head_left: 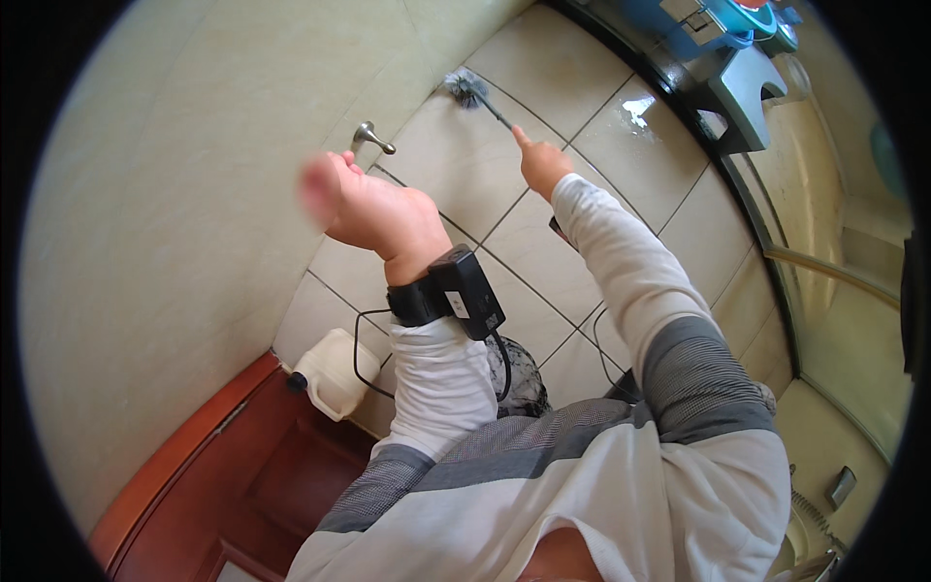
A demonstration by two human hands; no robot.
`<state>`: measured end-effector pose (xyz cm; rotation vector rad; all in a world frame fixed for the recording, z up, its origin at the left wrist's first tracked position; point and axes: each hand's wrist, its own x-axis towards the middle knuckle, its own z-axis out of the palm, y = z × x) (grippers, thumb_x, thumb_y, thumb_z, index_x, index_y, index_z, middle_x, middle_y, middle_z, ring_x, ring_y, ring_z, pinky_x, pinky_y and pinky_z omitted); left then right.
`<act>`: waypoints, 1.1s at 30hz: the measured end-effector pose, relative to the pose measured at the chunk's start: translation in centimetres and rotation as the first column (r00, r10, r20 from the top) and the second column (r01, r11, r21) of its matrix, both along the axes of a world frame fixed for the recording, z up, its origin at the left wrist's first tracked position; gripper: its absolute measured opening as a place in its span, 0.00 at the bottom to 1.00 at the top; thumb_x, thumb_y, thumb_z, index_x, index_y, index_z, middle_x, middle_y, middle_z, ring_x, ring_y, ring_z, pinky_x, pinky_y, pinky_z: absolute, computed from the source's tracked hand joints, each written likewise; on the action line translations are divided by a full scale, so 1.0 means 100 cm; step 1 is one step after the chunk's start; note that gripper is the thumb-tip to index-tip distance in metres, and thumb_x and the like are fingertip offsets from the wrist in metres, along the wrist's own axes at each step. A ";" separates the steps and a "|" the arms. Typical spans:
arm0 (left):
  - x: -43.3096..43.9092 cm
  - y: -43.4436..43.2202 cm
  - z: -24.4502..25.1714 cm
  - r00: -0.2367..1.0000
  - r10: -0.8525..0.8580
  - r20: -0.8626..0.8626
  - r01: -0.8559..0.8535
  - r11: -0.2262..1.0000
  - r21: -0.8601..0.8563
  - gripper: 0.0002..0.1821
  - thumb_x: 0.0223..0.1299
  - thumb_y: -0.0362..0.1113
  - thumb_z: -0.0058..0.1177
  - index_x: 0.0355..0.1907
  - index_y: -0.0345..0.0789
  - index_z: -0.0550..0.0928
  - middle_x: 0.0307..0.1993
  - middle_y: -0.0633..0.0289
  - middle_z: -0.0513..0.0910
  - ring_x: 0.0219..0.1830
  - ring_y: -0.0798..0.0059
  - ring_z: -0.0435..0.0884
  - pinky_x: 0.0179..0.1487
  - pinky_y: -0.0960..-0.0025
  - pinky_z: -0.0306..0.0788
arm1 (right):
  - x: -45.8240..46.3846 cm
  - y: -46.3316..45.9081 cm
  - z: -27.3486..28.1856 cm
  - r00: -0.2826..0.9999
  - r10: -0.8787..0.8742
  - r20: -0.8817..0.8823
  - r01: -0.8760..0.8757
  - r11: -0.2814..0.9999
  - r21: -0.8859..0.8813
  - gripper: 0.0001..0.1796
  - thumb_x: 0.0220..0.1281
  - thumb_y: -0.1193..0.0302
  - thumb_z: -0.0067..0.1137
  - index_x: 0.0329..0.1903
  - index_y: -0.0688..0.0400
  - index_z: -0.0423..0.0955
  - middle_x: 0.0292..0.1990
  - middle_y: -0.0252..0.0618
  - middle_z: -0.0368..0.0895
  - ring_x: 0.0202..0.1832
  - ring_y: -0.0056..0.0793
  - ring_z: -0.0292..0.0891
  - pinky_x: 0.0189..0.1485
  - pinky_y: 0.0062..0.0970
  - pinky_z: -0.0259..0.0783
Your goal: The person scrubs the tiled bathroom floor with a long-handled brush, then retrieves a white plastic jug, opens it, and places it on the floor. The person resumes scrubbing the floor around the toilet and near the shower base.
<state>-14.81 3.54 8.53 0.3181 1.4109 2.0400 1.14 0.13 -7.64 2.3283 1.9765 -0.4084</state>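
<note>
My right hand (544, 164) is closed around the grey handle of a toilet brush (494, 111), one digit stretched along it. The brush's wet-looking grey bristle head rests where the tiled floor (502, 225) meets the wall (240, 138). My left hand (385, 207) is raised close to that wall, wrist bent. Its fingers are mostly hidden and the nearest part is blurred, so I cannot tell whether it touches the wall. A metal door stop (372, 137) shows just beyond it. A black device (465, 291) with a cable is strapped to my left wrist.
A cream plastic jug (338, 375) with a black cap stands beside a reddish-brown wooden door (291, 465). A curved dark sill (669, 84) borders the shower area on the right. Behind it are a grey stool (742, 94) and blue basins (676, 29). Water pools on the tiles (636, 113).
</note>
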 end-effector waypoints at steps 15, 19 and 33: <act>-0.002 0.002 -0.003 1.000 0.024 -0.019 -0.025 0.998 -0.056 0.07 0.50 0.27 0.43 0.34 0.37 0.69 0.29 0.67 0.70 0.29 0.82 0.66 0.33 0.79 0.59 | -0.024 -0.076 -0.022 0.972 0.173 -0.156 -0.207 0.949 -0.237 0.38 0.52 0.76 0.43 0.68 0.47 0.44 0.23 0.43 0.76 0.22 0.38 0.74 0.23 0.36 0.69; -0.006 0.001 -0.004 1.000 0.013 -0.013 -0.013 0.999 -0.034 0.06 0.51 0.26 0.43 0.33 0.37 0.69 0.29 0.68 0.69 0.29 0.82 0.66 0.33 0.79 0.59 | -0.032 -0.075 -0.018 0.977 0.170 -0.126 -0.187 0.972 -0.139 0.38 0.52 0.77 0.43 0.68 0.48 0.44 0.23 0.42 0.76 0.24 0.38 0.74 0.26 0.36 0.70; -0.015 -0.001 -0.003 0.999 0.027 0.033 -0.025 0.999 -0.036 0.07 0.51 0.27 0.44 0.34 0.37 0.70 0.29 0.67 0.70 0.29 0.82 0.67 0.32 0.80 0.59 | 0.018 -0.068 -0.048 1.000 0.003 -0.016 -0.004 0.997 -0.073 0.33 0.56 0.75 0.40 0.66 0.46 0.49 0.23 0.42 0.75 0.22 0.37 0.73 0.24 0.37 0.70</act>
